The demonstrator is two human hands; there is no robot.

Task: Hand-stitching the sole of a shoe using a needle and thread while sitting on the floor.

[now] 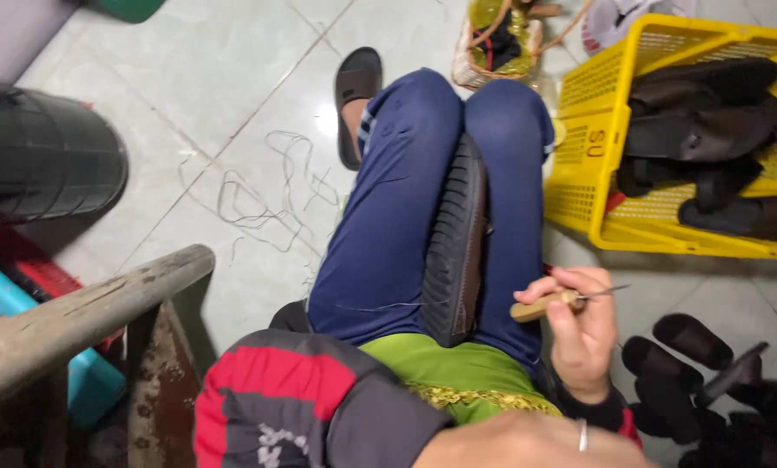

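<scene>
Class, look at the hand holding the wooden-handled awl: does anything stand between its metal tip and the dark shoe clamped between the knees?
Nothing visible does. The right hand holds the awl just beside the shoe, tip pointing away from it; only the blue trouser leg lies alongside.

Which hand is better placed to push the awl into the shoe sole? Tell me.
Probably the right hand: it grips the wooden-handled awl right beside the sole clamped between the knees. The left hand lies low by the waist.

A yellow basket (589, 165) of dark sandals (709, 130) stands near a black bin (46, 152), with loose thread (259, 195) on the tiled floor (224, 61).
</scene>
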